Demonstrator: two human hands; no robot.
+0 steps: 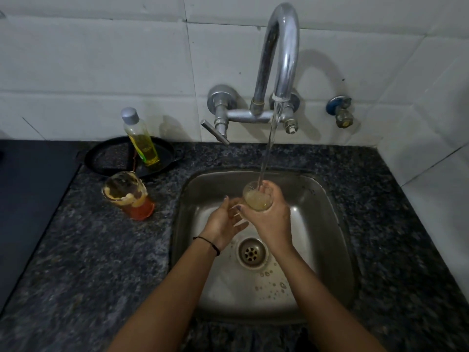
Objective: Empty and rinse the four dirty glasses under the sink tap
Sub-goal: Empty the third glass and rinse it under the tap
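Note:
My right hand [272, 217] grips a clear glass [255, 198] over the steel sink [203, 189]. Water runs from the chrome tap [281, 59] straight into the glass, which holds cloudy, foamy liquid. My left hand [224, 221] hovers beside the glass with its fingers spread and relaxed, fingertips close to the glass wall; whether they touch it is unclear. On the dark granite counter [101, 250] left of the sink stands another dirty glass [130, 196] with orange liquid and foam smears.
A bottle of yellow liquid [140, 138] leans on a black pan [114, 156] at the back left. A dark cooktop [30, 189] lies at the far left. The drain [251, 252] sits mid-sink, with bubbles nearby. A small valve [341, 111] juts from the tiled wall.

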